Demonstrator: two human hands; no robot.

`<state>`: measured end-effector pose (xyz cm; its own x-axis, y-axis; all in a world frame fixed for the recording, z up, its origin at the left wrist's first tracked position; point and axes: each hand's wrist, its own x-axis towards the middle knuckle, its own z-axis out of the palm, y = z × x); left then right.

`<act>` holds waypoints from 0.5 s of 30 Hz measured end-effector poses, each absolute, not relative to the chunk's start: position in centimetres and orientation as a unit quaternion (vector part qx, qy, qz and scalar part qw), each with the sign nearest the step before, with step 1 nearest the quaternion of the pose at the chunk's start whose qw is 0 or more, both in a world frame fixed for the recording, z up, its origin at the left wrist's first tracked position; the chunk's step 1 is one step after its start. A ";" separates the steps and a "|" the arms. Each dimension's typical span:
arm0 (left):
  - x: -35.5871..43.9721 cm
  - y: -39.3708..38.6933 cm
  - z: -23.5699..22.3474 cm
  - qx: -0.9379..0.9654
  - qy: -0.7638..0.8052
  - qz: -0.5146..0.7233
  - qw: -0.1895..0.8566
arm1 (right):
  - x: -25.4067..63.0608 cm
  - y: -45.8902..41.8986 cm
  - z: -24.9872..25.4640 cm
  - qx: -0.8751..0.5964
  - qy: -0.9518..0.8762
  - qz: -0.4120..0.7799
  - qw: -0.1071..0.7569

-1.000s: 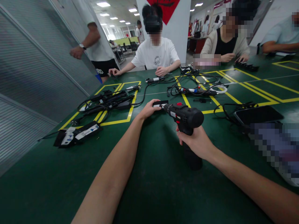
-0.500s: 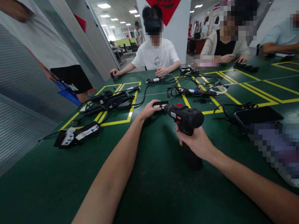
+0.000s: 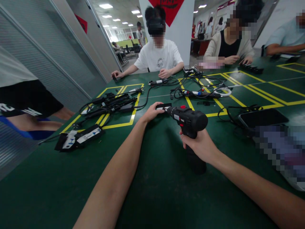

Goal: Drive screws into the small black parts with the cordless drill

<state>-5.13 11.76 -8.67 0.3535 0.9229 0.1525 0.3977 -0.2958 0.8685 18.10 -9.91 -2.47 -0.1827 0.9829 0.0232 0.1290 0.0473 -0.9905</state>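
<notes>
My right hand (image 3: 199,144) is wrapped round the grip of a black cordless drill (image 3: 188,119) with red details. Its chuck points away and to the left. My left hand (image 3: 153,112) grips a small black part (image 3: 166,105) with a pale inner face, low over the green table. The drill's front end reaches up to this part, close to my left fingertips. Whether the bit touches it, I cannot tell, since the contact spot is too small to make out.
Black cables and tools (image 3: 114,103) lie left inside yellow tape; more cables (image 3: 202,92) lie beyond the drill. Black pieces with white labels (image 3: 81,136) rest at the left edge. A phone (image 3: 263,119) lies right. Across the table sits a person in a headset (image 3: 158,54).
A passer-by at the left has moved further left and lower in the view. My hands, the drill and the black part stay almost where they were.
</notes>
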 end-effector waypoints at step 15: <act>-5.0 11.8 -8.8 0.742 0.451 0.349 0.352 | 18.1 -10.0 -2.1 -0.477 -0.598 0.492 0.416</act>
<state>-5.00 11.81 -8.83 0.3487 0.9156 0.2002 0.4241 -0.3447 0.8375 18.12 -10.00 -2.07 -0.1985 0.9797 0.0279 0.1620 0.0608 -0.9849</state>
